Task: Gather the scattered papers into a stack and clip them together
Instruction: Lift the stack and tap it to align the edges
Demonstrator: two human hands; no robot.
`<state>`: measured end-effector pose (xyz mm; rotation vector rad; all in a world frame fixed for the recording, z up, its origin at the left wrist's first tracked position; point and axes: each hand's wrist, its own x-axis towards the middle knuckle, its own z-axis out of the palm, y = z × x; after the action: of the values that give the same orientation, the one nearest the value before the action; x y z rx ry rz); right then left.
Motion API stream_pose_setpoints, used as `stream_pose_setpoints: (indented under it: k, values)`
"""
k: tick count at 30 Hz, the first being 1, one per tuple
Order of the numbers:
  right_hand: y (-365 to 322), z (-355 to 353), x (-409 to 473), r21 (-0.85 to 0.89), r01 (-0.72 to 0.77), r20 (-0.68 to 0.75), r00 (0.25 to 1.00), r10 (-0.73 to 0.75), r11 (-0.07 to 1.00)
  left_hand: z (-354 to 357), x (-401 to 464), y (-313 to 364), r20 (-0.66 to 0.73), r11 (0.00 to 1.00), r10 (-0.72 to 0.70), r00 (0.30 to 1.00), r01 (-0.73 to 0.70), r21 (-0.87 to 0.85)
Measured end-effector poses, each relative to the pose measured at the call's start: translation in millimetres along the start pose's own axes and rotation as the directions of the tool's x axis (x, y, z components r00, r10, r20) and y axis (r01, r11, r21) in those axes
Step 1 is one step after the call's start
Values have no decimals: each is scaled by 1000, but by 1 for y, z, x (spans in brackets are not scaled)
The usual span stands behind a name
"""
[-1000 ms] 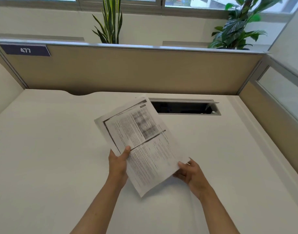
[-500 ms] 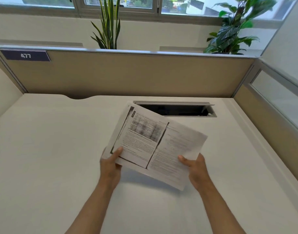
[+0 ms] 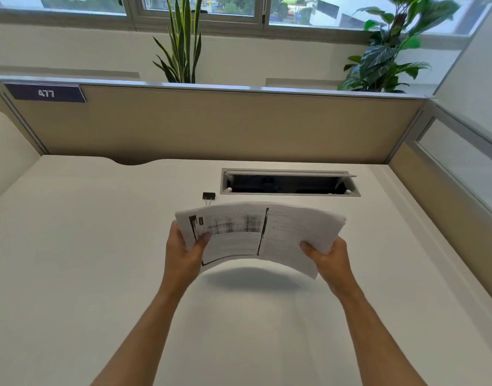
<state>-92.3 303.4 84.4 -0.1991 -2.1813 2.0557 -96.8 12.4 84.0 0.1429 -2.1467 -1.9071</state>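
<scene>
Item 1, sign (image 3: 45, 93): dark plate reading 477, fixed to the partition at far left. No bearing on your work.

Item 2, left hand (image 3: 185, 253): pinching the stack's left short edge, thumb on the printed face, other fingers hidden beneath.

Item 3, clip (image 3: 208, 196): 1 black binder clip lying on the desk (image 3: 72, 260), just beyond the stack's far left corner, apart from the paper. It sits ahead of your left hand and is nearer to it than to your right.

Item 4, stack (image 3: 260, 235): papers gathered, held clear of the desk with its shadow below, long axis running left to right, bowed upward in the middle. Edges look roughly aligned; the right end fans slightly.

Item 5, right hand (image 3: 330, 254): pinching the right short edge, thumb on top.

Item 6, hatch (image 3: 289, 185): open cable slot behind the stack.

Judgement: gathering looks done; clipping remains. Your left hand has the shorter reach forward to the clip while your right keeps hold.
</scene>
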Motion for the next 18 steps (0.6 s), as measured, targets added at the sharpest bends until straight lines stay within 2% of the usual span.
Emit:
stream_pose_setpoints:
  k: [5, 9, 12, 14, 18]
  values:
    - [37, 5, -12, 15, -101, -15, 995, 101, 995, 5, -25, -34, 57, 991, -134, 989, 132, 24]
    - [37, 8, -10, -7, -104, -78, 992, 103, 995, 5, -17, -33, 46, 990, -128, 991, 125, 62]
    - [33, 6, -4, -16, -129, -79, 989, 128, 991, 4, -2, -24, 86, 975, -155, 984, 139, 175]
    - [35, 6, -1, 8, -215, -64, 975, 215, 977, 3, 12, -21, 133, 947, -257, 957, 222, 232]
    - [49, 7, -2, -13, -371, -57, 928, 369, 929, 4, 29, -28, 179, 843, -478, 860, 391, 370]
